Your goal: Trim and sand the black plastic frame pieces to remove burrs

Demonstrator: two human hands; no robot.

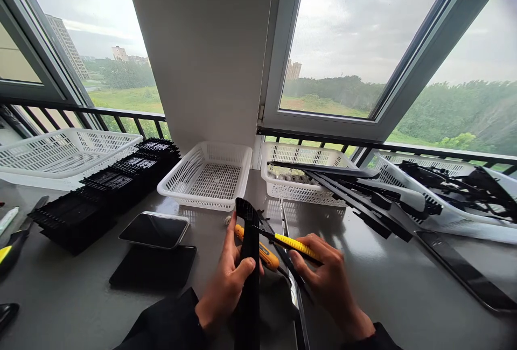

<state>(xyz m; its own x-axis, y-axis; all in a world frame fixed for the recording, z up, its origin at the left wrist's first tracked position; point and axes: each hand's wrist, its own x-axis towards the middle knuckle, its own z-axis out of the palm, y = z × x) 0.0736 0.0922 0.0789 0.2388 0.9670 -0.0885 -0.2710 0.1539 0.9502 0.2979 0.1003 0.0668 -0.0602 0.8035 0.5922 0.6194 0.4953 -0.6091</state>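
My left hand point(228, 280) is closed around a long black plastic strip point(249, 264) that stands upright in front of me. My right hand point(325, 280) grips a yellow utility knife point(294, 245), its tip pointing left toward the strip. An orange-yellow tool point(258, 249) lies on the grey table point(81, 296) between my hands. More thin black and metal strips point(288, 253) lie under my right hand.
Three white mesh baskets point(210, 175) point(60, 153) point(299, 175) sit along the window; the right one carries long black parts point(355, 191). A stack of black trays point(109, 188) stands at left, a phone point(155, 230) on a black pad beside it. Another white bin point(444, 194) holds black frames.
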